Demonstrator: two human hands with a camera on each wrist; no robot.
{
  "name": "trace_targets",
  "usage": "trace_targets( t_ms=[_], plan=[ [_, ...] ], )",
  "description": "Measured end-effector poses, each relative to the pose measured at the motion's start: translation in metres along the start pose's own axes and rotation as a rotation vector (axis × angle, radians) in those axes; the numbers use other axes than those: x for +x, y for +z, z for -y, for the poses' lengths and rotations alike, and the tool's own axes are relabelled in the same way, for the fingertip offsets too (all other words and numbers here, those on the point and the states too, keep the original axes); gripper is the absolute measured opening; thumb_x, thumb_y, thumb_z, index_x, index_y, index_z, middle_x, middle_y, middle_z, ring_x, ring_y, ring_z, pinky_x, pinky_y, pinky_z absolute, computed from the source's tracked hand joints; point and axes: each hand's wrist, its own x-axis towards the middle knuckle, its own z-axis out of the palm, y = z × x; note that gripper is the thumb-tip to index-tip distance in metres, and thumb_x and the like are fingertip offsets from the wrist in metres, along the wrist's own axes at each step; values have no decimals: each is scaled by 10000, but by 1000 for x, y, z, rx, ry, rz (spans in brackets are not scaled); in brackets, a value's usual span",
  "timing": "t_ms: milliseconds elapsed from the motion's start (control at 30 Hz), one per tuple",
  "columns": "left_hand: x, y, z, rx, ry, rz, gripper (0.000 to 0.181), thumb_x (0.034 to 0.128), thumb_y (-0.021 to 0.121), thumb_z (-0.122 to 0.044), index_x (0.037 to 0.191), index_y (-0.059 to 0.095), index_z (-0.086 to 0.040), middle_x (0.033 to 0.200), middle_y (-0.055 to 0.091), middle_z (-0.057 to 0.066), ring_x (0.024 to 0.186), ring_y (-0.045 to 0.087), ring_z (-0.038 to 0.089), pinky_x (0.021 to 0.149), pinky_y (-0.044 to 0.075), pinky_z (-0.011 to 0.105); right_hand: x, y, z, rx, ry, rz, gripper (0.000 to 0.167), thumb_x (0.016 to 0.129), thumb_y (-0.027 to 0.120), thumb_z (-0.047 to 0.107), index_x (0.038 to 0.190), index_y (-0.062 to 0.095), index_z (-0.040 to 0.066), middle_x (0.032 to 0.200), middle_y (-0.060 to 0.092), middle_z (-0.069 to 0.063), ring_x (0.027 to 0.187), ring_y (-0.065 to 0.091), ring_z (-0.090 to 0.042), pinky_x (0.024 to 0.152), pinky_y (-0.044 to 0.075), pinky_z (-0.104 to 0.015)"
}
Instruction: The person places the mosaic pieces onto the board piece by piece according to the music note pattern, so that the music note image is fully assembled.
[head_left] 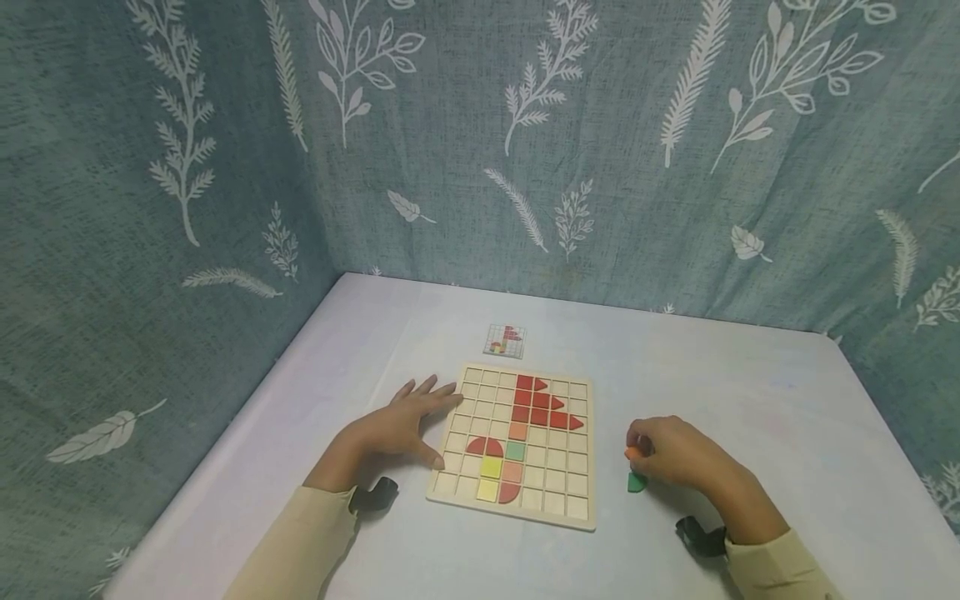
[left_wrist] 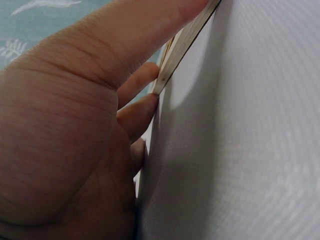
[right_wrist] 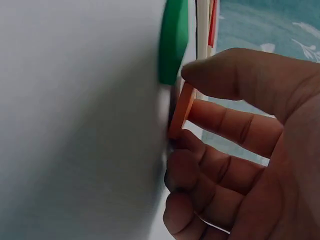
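A square wooden grid board (head_left: 589, 467) lies on the table, with red, orange, yellow and green pieces in some of its cells. My left hand (head_left: 401, 421) rests along its left side, fingers spread; in the left wrist view the thumb and fingertips touch the board's edge. To the right of the board, my right hand (head_left: 671, 450) pinches a small orange block (right_wrist: 181, 110) between thumb and fingers, close to the tabletop. Just beside it lies a green block (head_left: 637, 482) with a curved side. The fingers partly hide the orange block in the head view.
Behind the board lies a small pattern card (head_left: 505, 341) showing a coloured figure on a grid. The white table (head_left: 720, 367) meets a blue-green leaf-print curtain (head_left: 465, 167) at the back and left. Dark wrist straps with devices sit on both wrists.
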Motion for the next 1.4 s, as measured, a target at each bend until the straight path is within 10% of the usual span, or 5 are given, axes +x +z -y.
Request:
trace_targets(
  t_ms=[467,967,1400],
  plan=[
    [16,-5,-9,20,40,19,1162,525,837,-651,1510,384,-234,1587,250,-4,1481,-7,243,1165,-64,481,1,0,-10,65,1,-67,96,907,632,78,965,689,128,847,631,15,768,531,-174,677,497,-369],
    [-4,31,-2,-22,-11,0,1171,496,810,-670,1508,383,-264,1588,246,-44,1481,13,268,1159,-47,522,6,25,-66,843,-119,-181,228,992,530,115,1121,604,-58,687,490,-27,545,446,-118,449,398,-238],
    [5,-3,2,24,50,-27,1165,516,804,-664,1508,386,-219,1588,249,16,1477,16,304,1152,-56,537,27,17,-70,934,-105,-401,322,975,599,215,1135,615,-64,730,567,-41,608,494,-128,524,450,-262]
  ],
)
